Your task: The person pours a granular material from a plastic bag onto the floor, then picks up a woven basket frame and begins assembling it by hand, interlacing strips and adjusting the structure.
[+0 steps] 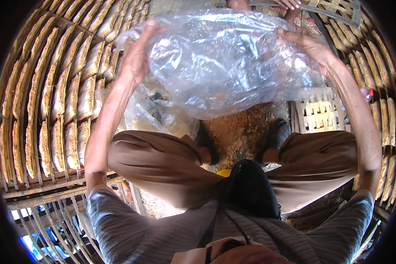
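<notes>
A large clear plastic bag (215, 66) is stretched between my two raised hands, in front of my bent knees. Wrinkled and shiny, it partly shows what lies behind it. My left hand (138, 55) is closed on its left edge, thumb uppermost. On the opposite edge, my right hand (308, 44) grips the film with the thumb on top; some of its fingers are hidden behind the plastic. Below the left part of the bag lies more crumpled clear plastic (156, 114), close to my left knee.
Slatted racks with rows of pale brown strips (53, 97) rise on the left; similar rows (374, 75) stand on the right. A woven bamboo piece (320, 115) sits by my right knee. Brown crumbs (233, 136) cover the ground between my feet. Another person's hand (289, 3) shows at the top.
</notes>
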Demonstrator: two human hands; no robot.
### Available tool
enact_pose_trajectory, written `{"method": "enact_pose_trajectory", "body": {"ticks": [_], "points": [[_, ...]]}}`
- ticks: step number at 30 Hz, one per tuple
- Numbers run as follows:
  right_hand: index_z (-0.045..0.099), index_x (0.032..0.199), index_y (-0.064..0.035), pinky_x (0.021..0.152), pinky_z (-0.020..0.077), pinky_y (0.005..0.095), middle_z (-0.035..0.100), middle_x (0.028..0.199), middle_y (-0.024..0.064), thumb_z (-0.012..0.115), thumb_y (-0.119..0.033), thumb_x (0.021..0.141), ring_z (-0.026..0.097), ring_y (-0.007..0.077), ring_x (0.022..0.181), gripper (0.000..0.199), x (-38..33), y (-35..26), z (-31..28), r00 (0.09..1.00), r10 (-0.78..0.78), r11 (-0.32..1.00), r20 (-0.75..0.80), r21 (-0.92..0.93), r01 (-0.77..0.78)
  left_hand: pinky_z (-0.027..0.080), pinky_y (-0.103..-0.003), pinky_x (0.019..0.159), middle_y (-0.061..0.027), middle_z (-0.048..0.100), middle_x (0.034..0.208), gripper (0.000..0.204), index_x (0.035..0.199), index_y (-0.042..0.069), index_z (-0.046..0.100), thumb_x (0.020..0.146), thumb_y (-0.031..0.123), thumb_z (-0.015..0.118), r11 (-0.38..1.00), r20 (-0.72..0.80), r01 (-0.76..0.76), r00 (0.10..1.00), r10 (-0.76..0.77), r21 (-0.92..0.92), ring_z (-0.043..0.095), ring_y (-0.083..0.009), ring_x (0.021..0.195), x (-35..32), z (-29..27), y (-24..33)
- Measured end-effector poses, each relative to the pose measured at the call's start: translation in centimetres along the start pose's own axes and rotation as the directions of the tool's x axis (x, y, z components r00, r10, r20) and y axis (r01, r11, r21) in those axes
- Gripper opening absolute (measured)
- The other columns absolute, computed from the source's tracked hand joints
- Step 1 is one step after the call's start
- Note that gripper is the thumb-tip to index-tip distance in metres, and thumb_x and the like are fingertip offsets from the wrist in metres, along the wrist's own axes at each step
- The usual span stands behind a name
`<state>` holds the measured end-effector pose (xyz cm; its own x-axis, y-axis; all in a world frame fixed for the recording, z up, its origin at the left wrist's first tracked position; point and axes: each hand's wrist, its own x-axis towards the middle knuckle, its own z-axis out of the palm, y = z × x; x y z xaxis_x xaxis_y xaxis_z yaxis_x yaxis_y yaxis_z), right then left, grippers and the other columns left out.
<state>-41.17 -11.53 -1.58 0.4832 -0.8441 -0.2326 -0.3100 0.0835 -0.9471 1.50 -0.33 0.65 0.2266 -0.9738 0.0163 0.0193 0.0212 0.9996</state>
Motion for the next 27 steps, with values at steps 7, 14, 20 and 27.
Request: {"method": "enact_pose_trajectory", "body": {"ticks": [7,14,20,27], "points": [[0.067,0.139,-0.0038,0.087,0.0585,0.0309,0.074,0.126,0.0077,0.088,-0.040,0.091,0.069,0.0136,0.104,0.063,0.1,0.2,-1.5,0.999,-0.038,0.995,0.002,-0.089,0.038,0.066,-0.037,0.076,-0.0163,0.073,0.129,0.076,0.161,0.004,0.041,0.099,0.018,0.082,0.989,0.078,0.020,0.996,-0.031,0.149,0.075,-0.0232,0.101,-0.4,-0.4,-0.8],[0.062,0.148,0.0001,0.109,0.0512,0.0376,0.065,0.141,0.0162,0.078,-0.067,0.089,0.053,0.0260,0.142,0.091,-0.5,-0.6,-2.5,0.999,0.044,0.994,-0.002,-0.103,-0.044,0.054,-0.027,0.068,-0.0055,0.077,0.120,0.060,0.155,0.014,0.053,0.101,0.021,0.079,0.988,-0.023,-0.036,0.999,0.040,0.150,0.065,-0.0088,0.086,-0.6,0.4,-0.5],[0.062,0.143,0.0001,0.093,0.0636,0.0434,0.068,0.130,0.0165,0.076,-0.055,0.096,0.072,0.0254,0.114,0.074,-1.1,-1.5,-1.8,0.974,-0.044,0.885,0.224,0.461,-0.067,0.061,-0.027,0.069,-0.0079,0.079,0.116,0.061,0.156,0.014,0.053,0.101,0.017,0.079,0.982,0.094,-0.146,0.986,0.135,0.122,0.072,-0.0101,0.090,-0.9,0.1,0.2],[0.058,0.146,0.0019,0.093,0.0658,0.0528,0.066,0.138,0.0252,0.067,-0.062,0.099,0.075,0.0356,0.116,0.080,-2.5,-3.1,0.4,0.937,-0.179,0.809,0.299,0.587,-0.033,0.060,-0.028,0.073,-0.0083,0.077,0.122,0.063,0.160,0.013,0.051,0.103,0.018,0.076,0.973,0.169,-0.219,0.964,0.204,0.072,0.072,-0.0113,0.102,-2.0,3.0,0.8]]}}
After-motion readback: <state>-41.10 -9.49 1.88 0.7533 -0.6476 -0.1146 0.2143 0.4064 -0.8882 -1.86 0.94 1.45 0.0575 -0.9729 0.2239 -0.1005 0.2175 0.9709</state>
